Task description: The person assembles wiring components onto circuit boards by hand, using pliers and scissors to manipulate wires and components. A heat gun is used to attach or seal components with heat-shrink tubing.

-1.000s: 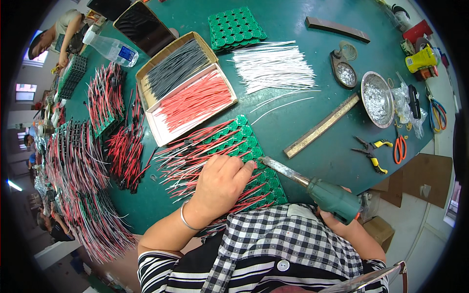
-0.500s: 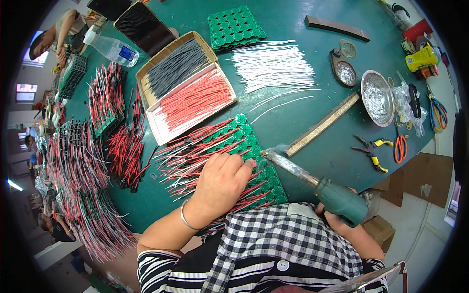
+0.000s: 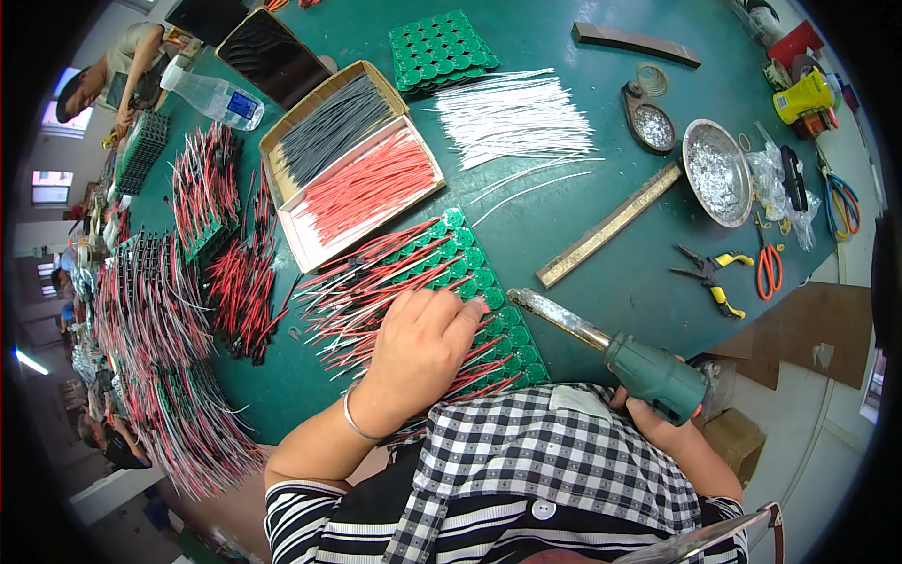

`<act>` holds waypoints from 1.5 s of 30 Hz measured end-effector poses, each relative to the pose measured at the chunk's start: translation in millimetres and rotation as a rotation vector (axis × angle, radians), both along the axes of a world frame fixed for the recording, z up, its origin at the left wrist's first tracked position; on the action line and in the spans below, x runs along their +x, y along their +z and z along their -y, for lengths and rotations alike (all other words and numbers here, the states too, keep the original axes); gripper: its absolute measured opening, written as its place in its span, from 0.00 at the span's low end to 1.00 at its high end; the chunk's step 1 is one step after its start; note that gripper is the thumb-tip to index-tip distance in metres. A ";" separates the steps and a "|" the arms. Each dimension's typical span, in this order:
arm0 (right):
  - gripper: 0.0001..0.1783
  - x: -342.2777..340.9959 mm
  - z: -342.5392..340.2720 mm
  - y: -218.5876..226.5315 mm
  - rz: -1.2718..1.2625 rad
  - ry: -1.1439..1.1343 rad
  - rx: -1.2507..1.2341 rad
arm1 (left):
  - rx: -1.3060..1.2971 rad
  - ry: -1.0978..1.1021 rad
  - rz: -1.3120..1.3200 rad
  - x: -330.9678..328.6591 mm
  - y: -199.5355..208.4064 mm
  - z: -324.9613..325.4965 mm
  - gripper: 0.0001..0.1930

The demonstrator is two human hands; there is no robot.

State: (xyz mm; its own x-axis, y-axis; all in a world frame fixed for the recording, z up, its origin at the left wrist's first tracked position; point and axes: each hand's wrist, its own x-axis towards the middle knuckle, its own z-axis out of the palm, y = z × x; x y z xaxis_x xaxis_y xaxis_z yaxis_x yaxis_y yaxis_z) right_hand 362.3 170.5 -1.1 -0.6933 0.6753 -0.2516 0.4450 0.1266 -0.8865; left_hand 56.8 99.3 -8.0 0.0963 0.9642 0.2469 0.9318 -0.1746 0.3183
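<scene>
My left hand (image 3: 419,346) rests over a green circuit board sheet (image 3: 515,340) made of joined round pieces. Its fingers are bent and pinched, with a bit of red wire (image 3: 484,305) showing at the tips. Rows of red, white and dark wires (image 3: 362,299) spread leftward from the sheet, partly under that hand. My right hand (image 3: 648,418) is wrapped round the green handle of a large soldering iron (image 3: 658,376). The iron's metal tip points left, just off the sheet's right edge and close to my left fingertips.
A divided box (image 3: 303,246) holds black and red wires. White wires (image 3: 515,117) lie beside stacked green boards (image 3: 442,52). Rightward are a long bar (image 3: 611,226), a metal bowl (image 3: 718,174) with silvery bits, pliers (image 3: 714,277) and scissors (image 3: 769,271). Wired boards (image 3: 155,301) fill the left; other people work beyond.
A wisp of smoke near the iron's tip is gone. The tip now sits slightly farther right of the board's edge. My left hand stays nearly in place, and the view has shifted a little.
</scene>
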 end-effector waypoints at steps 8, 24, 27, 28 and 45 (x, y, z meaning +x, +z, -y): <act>0.18 4.7 8.5 -7.6 -0.017 0.012 0.085 | -0.034 -0.053 0.034 9.5 -6.4 9.1 0.11; 0.17 -3.5 1.7 2.3 -0.009 0.107 0.269 | -0.009 -0.060 0.050 10.5 -9.2 8.9 0.11; 0.17 -5.5 3.9 3.0 -0.009 0.075 0.263 | -0.004 -0.058 0.048 10.6 -8.8 8.7 0.11; 0.17 -7.1 5.2 3.7 -0.009 0.075 0.263 | -0.004 -0.058 0.048 10.6 -9.4 8.8 0.11; 0.13 14.6 17.9 -1.8 -0.122 -0.077 -0.142 | 0.031 -0.048 0.049 13.6 -7.7 8.0 0.10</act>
